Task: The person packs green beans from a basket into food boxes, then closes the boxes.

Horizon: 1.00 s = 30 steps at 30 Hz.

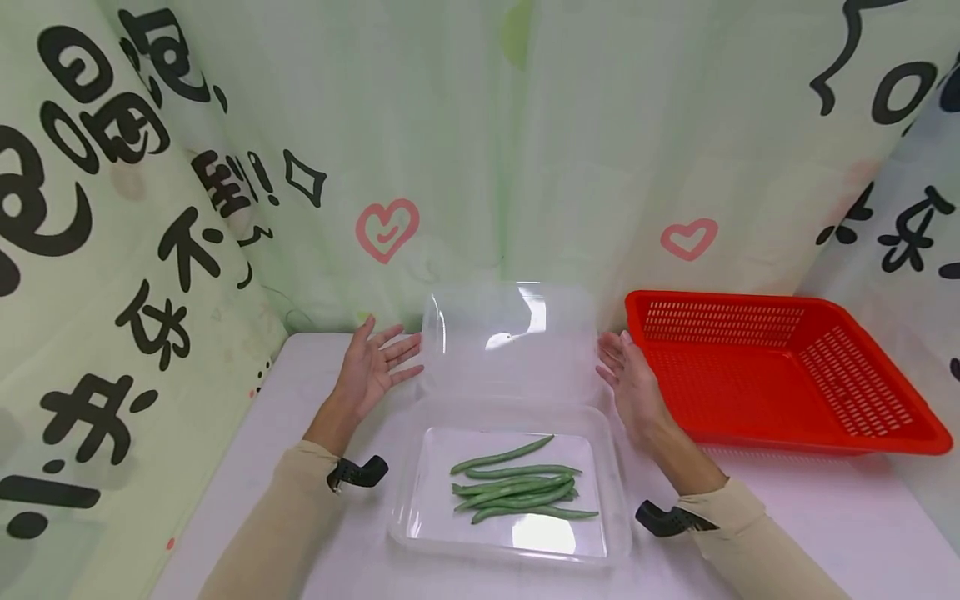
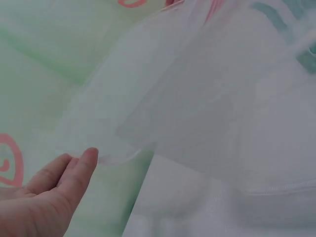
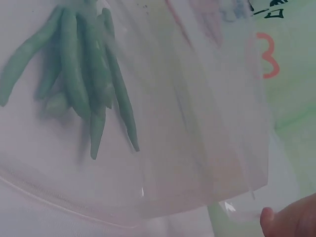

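Note:
A clear plastic container (image 1: 405, 500) lies on the table with several green beans (image 1: 517, 485) spread across its bottom. Its hinged lid (image 1: 510, 358) stands raised at the back. My left hand (image 1: 375, 367) has its fingers extended, fingertips right at the lid's left edge. On the opposite side, my right hand (image 1: 630, 379) reaches up with extended fingers at the lid's right edge. In the left wrist view the fingers (image 2: 79, 173) meet the lid's rim. The right wrist view shows the beans (image 3: 74, 64) through clear plastic, and only a fingertip (image 3: 267, 217) of the right hand.
A red plastic basket (image 1: 795, 392) with slotted walls stands to the right, close to my right forearm. Light green curtains (image 1: 465, 167) printed with hearts and dark characters hang behind and on both sides. The white table (image 1: 337, 533) lies under everything.

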Motion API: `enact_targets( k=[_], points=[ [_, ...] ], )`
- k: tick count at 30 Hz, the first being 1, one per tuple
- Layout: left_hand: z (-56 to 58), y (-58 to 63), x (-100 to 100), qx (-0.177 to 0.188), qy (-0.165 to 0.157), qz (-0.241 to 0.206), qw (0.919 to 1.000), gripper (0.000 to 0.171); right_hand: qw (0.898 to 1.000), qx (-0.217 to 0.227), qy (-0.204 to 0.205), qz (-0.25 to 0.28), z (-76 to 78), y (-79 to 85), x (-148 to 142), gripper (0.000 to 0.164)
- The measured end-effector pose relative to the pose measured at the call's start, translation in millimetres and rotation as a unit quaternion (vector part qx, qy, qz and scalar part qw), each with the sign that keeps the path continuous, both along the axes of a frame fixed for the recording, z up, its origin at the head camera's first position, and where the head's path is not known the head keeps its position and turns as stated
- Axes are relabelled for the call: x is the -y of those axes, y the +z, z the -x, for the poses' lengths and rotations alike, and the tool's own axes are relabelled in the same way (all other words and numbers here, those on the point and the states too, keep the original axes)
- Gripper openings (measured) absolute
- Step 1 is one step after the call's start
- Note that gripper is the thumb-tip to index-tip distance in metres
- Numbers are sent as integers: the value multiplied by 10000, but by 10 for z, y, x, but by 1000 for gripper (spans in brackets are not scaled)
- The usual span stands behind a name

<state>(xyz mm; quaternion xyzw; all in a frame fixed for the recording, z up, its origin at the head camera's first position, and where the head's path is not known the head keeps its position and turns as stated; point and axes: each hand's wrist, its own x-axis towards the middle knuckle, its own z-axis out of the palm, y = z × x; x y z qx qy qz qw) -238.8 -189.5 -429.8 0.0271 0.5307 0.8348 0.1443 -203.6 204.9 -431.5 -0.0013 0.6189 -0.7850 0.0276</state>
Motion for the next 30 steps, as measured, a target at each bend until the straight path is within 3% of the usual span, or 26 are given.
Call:
enact_targets(
  k=[11,15,19,21,26,30],
  points=[
    [-5,-26,-99,-95,509,-513,9973,73,9976,-20,-204,659,43,41,7,68],
    [-16,-44,-144,10,779,-760,9941,57,9941,1,-393,1014,48,57,11,47],
    [-32,-64,-201,-147,862,-556,9946,48,9968,37,-515,609,55,67,21,25],
    [-38,-77,-215,-425,896,-303,9946,52,9980,10,-623,-104,56,65,26,20],
    [-49,-58,-238,-912,919,0,9916,69,9877,-245,-802,-1321,44,57,41,34],
    [-52,-5,-241,-743,787,93,9941,76,9870,-227,-618,-1468,16,66,26,46]
  ],
)
